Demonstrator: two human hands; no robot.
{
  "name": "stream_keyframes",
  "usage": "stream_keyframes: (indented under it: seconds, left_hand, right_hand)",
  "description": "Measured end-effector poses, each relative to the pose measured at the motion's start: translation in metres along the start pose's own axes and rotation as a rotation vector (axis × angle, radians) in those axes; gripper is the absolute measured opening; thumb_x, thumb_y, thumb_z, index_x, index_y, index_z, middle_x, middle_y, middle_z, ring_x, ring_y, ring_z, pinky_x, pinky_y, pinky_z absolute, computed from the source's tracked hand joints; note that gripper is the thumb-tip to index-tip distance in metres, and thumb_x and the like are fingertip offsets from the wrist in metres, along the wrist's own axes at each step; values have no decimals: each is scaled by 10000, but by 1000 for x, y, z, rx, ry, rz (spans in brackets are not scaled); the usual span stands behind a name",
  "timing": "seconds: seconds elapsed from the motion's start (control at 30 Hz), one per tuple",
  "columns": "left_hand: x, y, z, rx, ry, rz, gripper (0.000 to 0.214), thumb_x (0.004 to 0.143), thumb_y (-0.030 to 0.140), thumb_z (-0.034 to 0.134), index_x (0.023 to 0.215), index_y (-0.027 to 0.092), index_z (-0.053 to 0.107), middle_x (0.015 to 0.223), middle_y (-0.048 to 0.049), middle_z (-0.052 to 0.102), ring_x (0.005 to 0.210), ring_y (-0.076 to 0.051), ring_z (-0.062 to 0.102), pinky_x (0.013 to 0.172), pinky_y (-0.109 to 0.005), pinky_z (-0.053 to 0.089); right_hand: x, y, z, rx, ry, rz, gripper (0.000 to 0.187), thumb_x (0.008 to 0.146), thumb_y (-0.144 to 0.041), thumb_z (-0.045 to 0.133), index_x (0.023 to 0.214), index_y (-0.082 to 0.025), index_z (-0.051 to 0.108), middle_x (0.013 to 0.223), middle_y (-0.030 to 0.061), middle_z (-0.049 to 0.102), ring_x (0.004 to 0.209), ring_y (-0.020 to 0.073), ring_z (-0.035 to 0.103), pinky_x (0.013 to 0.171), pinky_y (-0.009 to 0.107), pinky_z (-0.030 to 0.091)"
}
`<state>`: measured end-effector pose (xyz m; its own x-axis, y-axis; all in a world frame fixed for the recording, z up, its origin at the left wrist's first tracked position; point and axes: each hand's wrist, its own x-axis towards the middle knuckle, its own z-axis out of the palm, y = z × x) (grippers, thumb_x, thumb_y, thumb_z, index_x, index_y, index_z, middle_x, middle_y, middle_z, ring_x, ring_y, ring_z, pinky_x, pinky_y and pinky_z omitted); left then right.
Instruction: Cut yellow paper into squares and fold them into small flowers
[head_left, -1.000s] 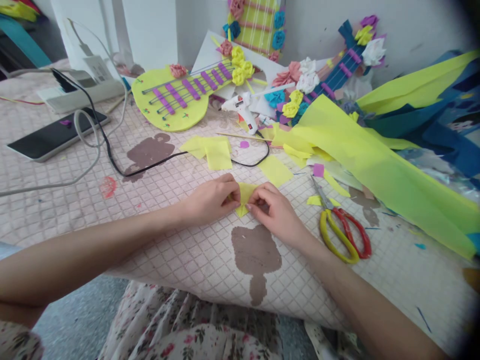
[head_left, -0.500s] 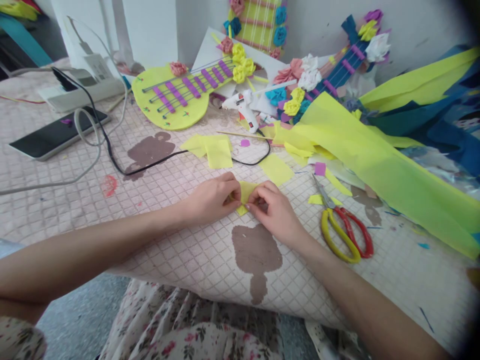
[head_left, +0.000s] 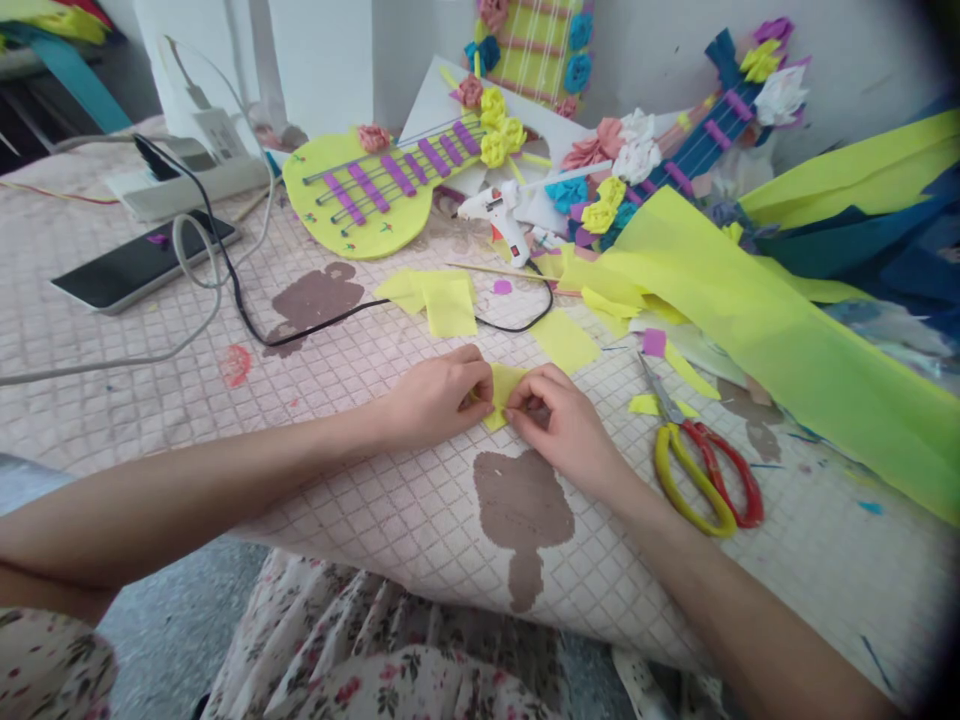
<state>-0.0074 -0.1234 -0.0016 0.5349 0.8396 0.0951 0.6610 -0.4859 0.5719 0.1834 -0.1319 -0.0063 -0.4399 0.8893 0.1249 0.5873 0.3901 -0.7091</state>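
Observation:
A small piece of yellow crepe paper [head_left: 507,380] is pinched between my hands above the patterned tablecloth [head_left: 360,490]. My left hand [head_left: 446,395] has its fingers closed on the paper's left edge. On the opposite side, my right hand [head_left: 559,425] grips it between thumb and fingertips. The fingers hide parts of the paper. Just beyond my hands lie other yellow paper squares [head_left: 450,303]. To the right of my right hand rest scissors [head_left: 694,450] with one yellow and one red handle, blades pointing away from me.
A white glue gun [head_left: 502,222] with a black cord lies behind the squares. Paper guitars, one yellow [head_left: 360,195] and one blue [head_left: 697,145], rest at the back. A long yellow paper strip [head_left: 735,290] spreads along the right. A phone [head_left: 142,262] and power strip [head_left: 187,185] occupy the left.
The whole view has shifted slightly, so things appear a little farther right. Both hands keep their pinch on the yellow paper, with hardly any movement.

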Motion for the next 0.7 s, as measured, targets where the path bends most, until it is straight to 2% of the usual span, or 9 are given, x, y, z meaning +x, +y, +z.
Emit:
stream_keyframes:
  seconds: [0.27,0.7]
  left_hand:
    - [0,-1,1,-15,8,4,42,774,189,549,772,148,558,833,-26,513,616,-84,471,554,-220,390]
    - [0,0,1,-11,4,-5,27,773,163,544,779,141,558,838,-29,511,622,-83,472,563,-217,395]
  right_hand:
    - [0,0,-2,25,-12,5,90,796,-137,543,743,-209,546,818,18,498,744,154,503,645,302,433]
    - [1,1,0,0,-1,-1,121,768,-95,556,747,-213,537,818,10,494,746,147,502,663,302,429]
